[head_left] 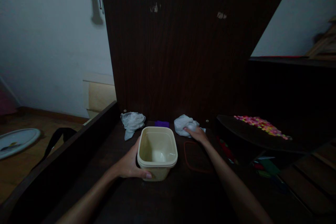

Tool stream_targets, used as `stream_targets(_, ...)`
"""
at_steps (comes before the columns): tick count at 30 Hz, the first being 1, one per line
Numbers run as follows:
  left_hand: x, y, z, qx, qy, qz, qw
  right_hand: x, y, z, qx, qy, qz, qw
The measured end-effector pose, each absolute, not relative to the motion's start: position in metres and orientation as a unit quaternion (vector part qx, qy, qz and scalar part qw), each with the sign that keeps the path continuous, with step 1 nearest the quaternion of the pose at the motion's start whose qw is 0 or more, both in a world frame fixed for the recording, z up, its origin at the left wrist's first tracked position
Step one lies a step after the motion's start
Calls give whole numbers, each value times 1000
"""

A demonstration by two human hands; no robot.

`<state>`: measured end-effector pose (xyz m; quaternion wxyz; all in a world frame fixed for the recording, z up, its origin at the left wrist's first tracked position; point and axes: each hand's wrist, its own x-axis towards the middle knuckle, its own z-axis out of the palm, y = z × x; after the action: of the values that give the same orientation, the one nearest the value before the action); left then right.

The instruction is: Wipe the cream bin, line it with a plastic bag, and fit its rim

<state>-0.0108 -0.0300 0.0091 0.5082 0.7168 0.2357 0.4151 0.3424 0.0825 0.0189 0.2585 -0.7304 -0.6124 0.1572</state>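
My left hand (132, 163) is wrapped round the left side of a cream plastic container (157, 172), its thumb across the front. The container stands upright with its top uncovered, and I see nothing inside. Farther back on the right, my right hand (197, 134) grips a bunched white plastic bag (182, 124); some of its fingers are hidden by the bag. A second crumpled white plastic bag (133, 121) lies at the back left. Between the two bags sits a small purple item (162, 124), partly behind the container.
A reddish-brown rectangular rim (186, 155), perhaps a lid, lies right of the container. A dark side board (78, 147) borders the left and a tall dark panel (178, 59) the back. Many small colourful pieces (262, 126) lie on a dark shelf (231, 129) at right.
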Motion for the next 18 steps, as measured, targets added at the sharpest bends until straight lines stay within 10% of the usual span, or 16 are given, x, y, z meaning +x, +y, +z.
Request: stream_targets(18,-10,-30,15,726,241,417,491,341,74,23,-743,-607,103,261)
